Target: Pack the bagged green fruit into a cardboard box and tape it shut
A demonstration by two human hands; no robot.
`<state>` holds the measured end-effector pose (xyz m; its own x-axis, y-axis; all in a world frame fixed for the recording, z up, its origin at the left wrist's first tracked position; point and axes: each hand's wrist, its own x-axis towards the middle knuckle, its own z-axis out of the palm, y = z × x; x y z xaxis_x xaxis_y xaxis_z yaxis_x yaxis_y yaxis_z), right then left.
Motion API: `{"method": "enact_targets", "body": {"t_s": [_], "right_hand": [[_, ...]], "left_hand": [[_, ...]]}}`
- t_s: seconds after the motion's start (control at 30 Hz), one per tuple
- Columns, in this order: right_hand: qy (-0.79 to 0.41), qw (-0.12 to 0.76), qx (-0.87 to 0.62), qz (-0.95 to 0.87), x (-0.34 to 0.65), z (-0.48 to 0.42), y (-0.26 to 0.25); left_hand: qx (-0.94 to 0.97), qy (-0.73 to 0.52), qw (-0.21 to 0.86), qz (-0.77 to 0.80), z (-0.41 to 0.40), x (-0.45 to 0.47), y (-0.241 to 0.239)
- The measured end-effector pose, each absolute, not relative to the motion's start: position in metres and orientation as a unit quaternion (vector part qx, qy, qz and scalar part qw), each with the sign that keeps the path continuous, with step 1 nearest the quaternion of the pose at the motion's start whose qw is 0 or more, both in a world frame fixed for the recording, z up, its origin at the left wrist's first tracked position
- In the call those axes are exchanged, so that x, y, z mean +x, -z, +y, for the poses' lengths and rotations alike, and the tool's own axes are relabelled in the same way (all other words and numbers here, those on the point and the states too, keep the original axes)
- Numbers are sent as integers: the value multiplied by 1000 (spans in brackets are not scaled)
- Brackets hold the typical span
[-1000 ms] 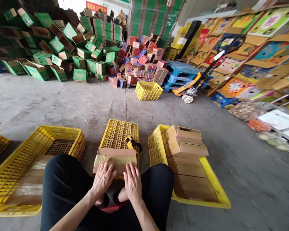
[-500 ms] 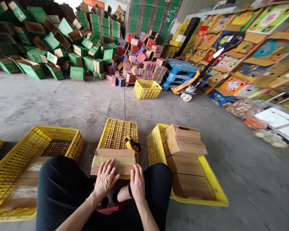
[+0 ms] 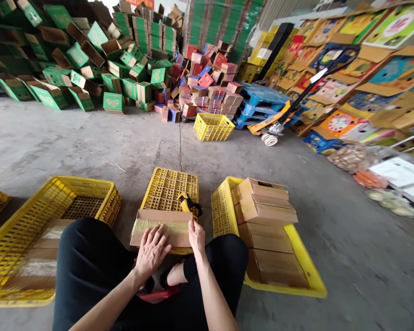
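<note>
A small flat cardboard box with clear tape across its top lies on an upturned yellow crate in front of my knees. My left hand rests flat on the box's near left part, fingers spread. My right hand presses on the box's right end, fingers together and curled over its edge. A yellow and black tape dispenser sits on the crate just behind the box.
A yellow crate on my right holds stacked cardboard boxes. A yellow crate on my left holds taped boxes. Farther off lie heaps of green boxes, red boxes, another yellow crate and a pallet jack.
My right hand has slid from the box's near edge to its right end. My left hand has stayed flat on the box.
</note>
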<state>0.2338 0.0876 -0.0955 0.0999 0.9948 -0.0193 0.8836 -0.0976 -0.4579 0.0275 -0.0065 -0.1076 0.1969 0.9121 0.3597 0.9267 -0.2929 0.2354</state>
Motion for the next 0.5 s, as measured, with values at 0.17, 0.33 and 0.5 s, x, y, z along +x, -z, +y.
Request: {"method": "enact_targets", "body": {"t_s": [0.17, 0.33, 0.5], "right_hand": [[-135, 146, -736, -647, 228, 77, 96], [-20, 197, -687, -700, 224, 64, 111], [71, 198, -613, -762, 230, 33, 124]], "left_hand": [[-772, 212, 21, -599, -7, 29, 108], [-775, 206, 27, -597, -7, 30, 107], [-767, 214, 22, -605, -8, 32, 106]]}}
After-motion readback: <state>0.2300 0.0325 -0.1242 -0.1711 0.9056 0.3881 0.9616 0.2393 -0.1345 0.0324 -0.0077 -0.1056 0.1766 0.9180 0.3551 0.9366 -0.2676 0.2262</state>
